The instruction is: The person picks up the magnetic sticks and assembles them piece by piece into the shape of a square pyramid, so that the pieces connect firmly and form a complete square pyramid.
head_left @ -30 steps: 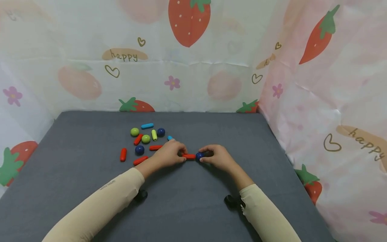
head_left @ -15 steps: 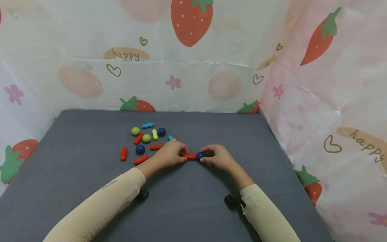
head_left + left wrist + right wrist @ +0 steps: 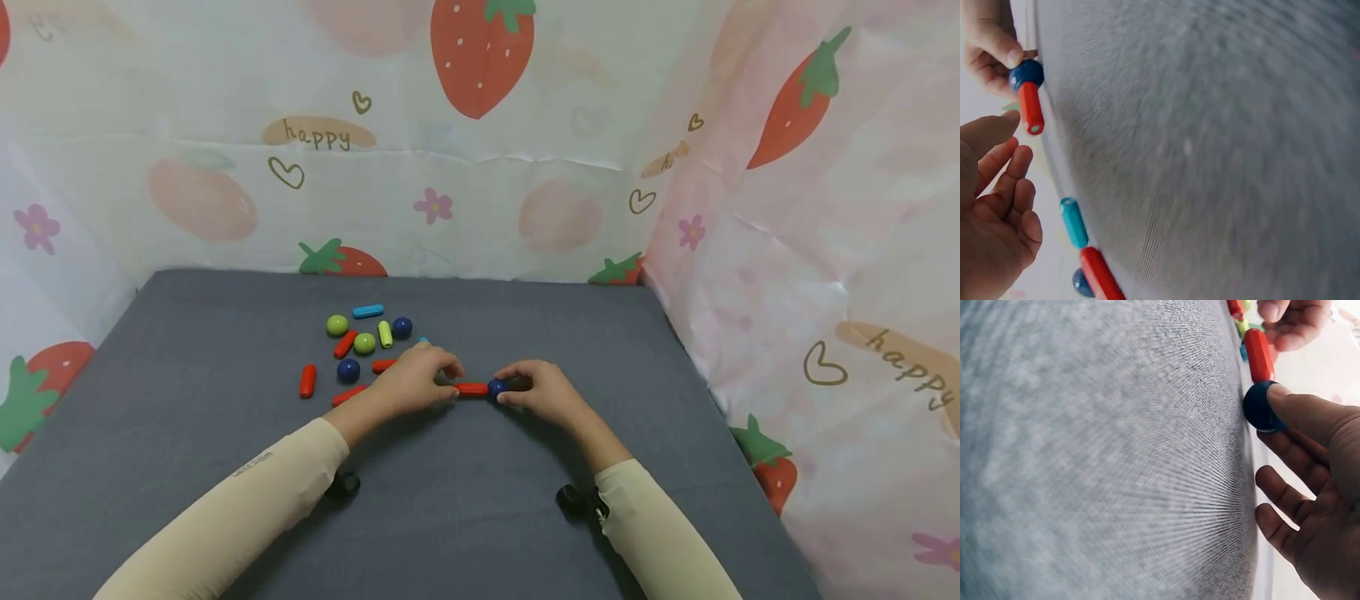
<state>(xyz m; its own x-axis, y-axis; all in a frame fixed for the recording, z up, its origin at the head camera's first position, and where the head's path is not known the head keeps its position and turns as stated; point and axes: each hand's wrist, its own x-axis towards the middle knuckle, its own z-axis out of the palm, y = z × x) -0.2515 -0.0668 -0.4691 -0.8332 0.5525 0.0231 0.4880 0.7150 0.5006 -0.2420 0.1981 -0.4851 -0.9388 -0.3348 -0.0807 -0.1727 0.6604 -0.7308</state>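
My right hand (image 3: 547,390) pinches a dark blue ball-shaped bead (image 3: 1259,407) between thumb and forefinger; its other fingers are spread loosely. A red stick-shaped bead (image 3: 472,389) is end to end with the ball, pointing left toward my other hand. In the left wrist view, a small pale spot marks the free end of this red bead (image 3: 1032,115). My left hand (image 3: 414,380) has thumb and fingers parted just beside that end, with nothing between them. Behind the left hand, a light blue stick bead (image 3: 1074,222) and another red stick bead (image 3: 1101,275) lie on the cloth.
Left of the hands lie loose beads on the grey cloth (image 3: 465,517): red sticks (image 3: 307,381), green balls (image 3: 337,325), dark blue balls (image 3: 348,371), a yellow-green stick (image 3: 386,334) and a light blue stick (image 3: 368,311). A strawberry-print curtain (image 3: 480,217) borders the table.
My left fingers have let go of the red stick bead and drawn slightly left. The right hand stays on the blue ball. The head view has shifted slightly.
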